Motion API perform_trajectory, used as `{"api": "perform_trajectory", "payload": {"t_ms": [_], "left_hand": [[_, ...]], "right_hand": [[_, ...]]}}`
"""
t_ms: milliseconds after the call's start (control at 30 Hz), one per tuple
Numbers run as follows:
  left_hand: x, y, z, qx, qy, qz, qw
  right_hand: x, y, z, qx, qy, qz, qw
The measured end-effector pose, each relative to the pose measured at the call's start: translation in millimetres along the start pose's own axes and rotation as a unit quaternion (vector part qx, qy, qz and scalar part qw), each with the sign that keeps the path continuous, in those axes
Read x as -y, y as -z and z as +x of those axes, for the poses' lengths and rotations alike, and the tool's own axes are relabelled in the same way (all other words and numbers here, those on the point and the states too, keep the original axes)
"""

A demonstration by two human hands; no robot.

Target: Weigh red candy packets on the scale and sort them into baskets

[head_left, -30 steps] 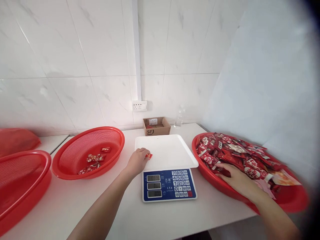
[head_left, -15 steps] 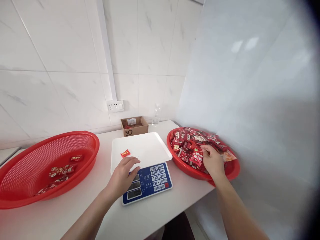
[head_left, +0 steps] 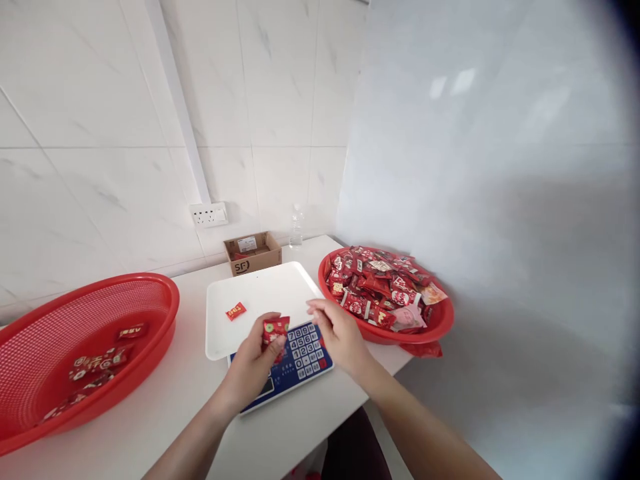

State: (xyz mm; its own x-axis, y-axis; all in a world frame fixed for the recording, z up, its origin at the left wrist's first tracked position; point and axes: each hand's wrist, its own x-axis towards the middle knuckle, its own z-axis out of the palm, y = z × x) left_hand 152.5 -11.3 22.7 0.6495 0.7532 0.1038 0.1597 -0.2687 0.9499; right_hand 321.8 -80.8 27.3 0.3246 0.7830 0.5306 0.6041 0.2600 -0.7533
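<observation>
My left hand is closed around a red snack packet, held over the near part of the weighing scale. To its right, my right hand is above the keypad's edge with fingers curled and thumb close to them. A bit of red shows under its fingers, too little to name. One small red packet lies on the scale's white pan. The display is mostly covered by my left hand. A red basin heaped with red packets stands on the right.
At the left is a large red mesh basket with several packets inside. Behind the scale are a small cardboard box and a clear plastic bottle. A red piece sticks out below the right basin, over the table's edge.
My right hand has come left from the basin to beside my left hand. A packet that was in my right hand at the basin now appears in my left hand. The view has turned right.
</observation>
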Motion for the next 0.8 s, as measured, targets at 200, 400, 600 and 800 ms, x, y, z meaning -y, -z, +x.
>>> {"api": "perform_trajectory", "payload": {"t_ms": [200, 400, 600, 800], "left_hand": [[-7.0, 6.7, -4.0, -0.009, -0.008, 0.0, 1.0], [-3.7, 13.5, -28.8, -0.032, 0.042, 0.002, 0.999], [7.3, 30.9, -55.1, -0.144, 0.102, -0.039, 0.983], [13.7, 24.4, -65.3, -0.125, 0.118, -0.038, 0.984]], "right_hand": [[-21.3, -17.2, 36.3, -0.026, -0.134, 0.152, 0.979], [-45.5, 4.1, 43.8, 0.038, -0.048, -0.07, 0.996], [-97.0, 96.2, 52.7, 0.056, -0.143, -0.407, 0.9], [-110.7, 118.2, 55.8, 0.026, -0.188, -0.429, 0.883]]}}
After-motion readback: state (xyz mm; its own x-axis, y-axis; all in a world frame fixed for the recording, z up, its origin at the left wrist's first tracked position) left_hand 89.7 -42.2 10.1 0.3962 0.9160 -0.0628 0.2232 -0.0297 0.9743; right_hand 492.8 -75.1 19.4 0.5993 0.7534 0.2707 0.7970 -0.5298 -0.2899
